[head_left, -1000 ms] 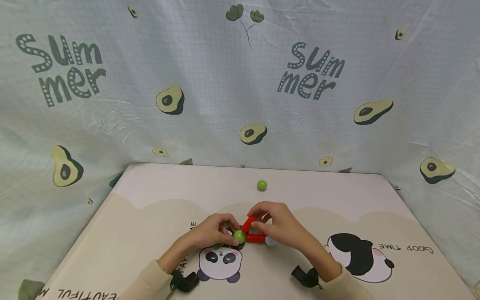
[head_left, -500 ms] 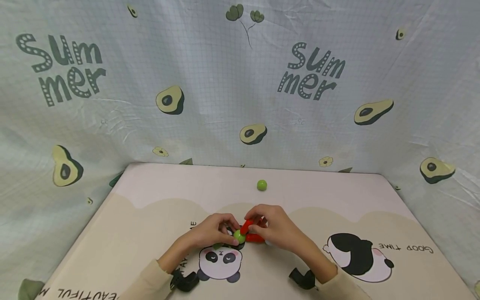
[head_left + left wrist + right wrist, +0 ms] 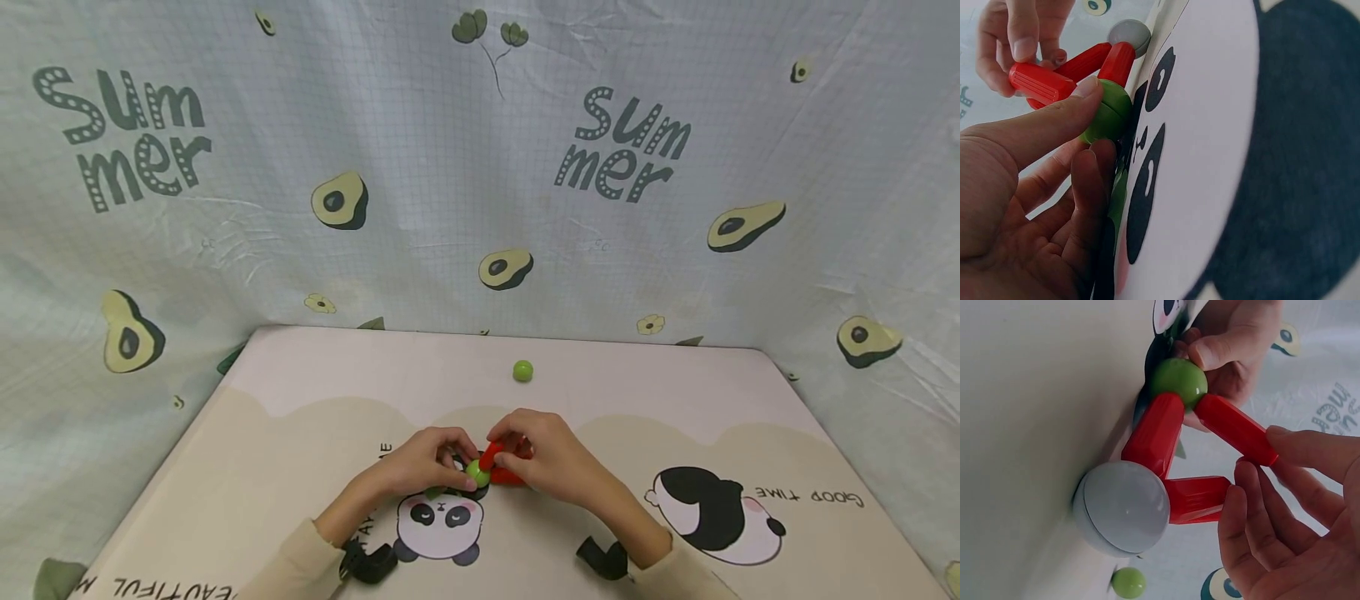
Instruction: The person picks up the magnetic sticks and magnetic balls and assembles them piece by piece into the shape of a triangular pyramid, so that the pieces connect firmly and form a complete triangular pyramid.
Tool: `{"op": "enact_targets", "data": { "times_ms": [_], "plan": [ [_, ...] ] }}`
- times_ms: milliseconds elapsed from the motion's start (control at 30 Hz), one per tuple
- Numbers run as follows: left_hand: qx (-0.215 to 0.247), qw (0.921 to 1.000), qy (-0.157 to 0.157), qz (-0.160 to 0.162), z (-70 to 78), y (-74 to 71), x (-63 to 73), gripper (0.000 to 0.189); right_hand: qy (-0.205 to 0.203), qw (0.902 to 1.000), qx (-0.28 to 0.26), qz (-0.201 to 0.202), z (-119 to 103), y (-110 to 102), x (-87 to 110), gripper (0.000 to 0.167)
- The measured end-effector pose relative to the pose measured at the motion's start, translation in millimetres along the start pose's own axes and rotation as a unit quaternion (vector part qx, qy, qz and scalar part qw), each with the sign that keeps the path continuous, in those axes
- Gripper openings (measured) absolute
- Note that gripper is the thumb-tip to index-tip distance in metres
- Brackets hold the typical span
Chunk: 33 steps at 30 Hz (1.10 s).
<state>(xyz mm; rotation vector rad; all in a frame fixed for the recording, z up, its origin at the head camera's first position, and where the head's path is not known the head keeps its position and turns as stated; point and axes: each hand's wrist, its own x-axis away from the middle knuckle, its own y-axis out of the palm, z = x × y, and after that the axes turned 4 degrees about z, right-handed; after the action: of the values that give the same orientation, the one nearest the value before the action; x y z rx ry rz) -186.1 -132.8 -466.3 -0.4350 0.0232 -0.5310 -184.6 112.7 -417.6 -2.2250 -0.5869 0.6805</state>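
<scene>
My left hand (image 3: 431, 460) pinches a green ball (image 3: 1179, 382) between thumb and fingers, low over the panda print. A red rod (image 3: 1155, 434) joins that ball to a grey-white ball (image 3: 1124, 506). From the grey-white ball a second red rod (image 3: 1199, 497) sticks out, close to the fingers of my right hand (image 3: 551, 457). Thumb and fingers of this right hand grip a third red rod (image 3: 1236, 430), whose far end meets the green ball at an angle. Whether that end is seated in the ball I cannot tell. In the head view the right hand hides the grey-white ball.
Another green ball (image 3: 522, 371) lies alone near the table's back edge. The printed table mat (image 3: 315, 450) reaches to a hanging avocado-patterned cloth (image 3: 420, 250) behind it. Black devices (image 3: 603, 557) sit at both wrists.
The right hand has moved slightly left, bringing its red rod down against the green ball held by the left hand. The grey-white ball has gone behind the right hand. The left hand stays put.
</scene>
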Motion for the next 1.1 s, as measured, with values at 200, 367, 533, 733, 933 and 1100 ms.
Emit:
{"op": "enact_targets", "data": {
  "times_ms": [200, 367, 533, 733, 933, 1100],
  "plan": [
    [0.000, 1.0000, 0.004, 0.000, -0.8, -0.1, -0.4, 0.031, -0.003, 1.0000, 0.003, 0.008, 0, -1, 0.9, 0.015],
    [0.000, 1.0000, 0.000, 0.000, -1.2, 0.1, -0.4, 0.030, -0.007, 0.9999, 0.008, 0.010, 0, -2, 1.2, 0.014],
    [0.000, 1.0000, -0.002, 0.002, -0.8, 0.5, -0.1, 0.030, -0.006, 0.9996, 0.023, 0.016, 0, -2, 1.0, 0.014],
    [0.000, 1.0000, -0.001, 0.004, -0.3, 0.9, 0.2, 0.030, 0.003, 0.9991, 0.039, 0.017, -2, -5, 1.7, 0.014],
    [0.001, 1.0000, -0.002, 0.003, 0.0, 1.0, 0.0, 0.030, -0.006, 0.9995, 0.023, 0.022, -2, -15, 1.3, 0.016],
    [0.001, 1.0000, -0.002, 0.003, 1.1, 1.2, 0.5, 0.030, -0.004, 0.9989, 0.017, 0.044, 2, -29, 0.9, 0.018]
  ]
}}
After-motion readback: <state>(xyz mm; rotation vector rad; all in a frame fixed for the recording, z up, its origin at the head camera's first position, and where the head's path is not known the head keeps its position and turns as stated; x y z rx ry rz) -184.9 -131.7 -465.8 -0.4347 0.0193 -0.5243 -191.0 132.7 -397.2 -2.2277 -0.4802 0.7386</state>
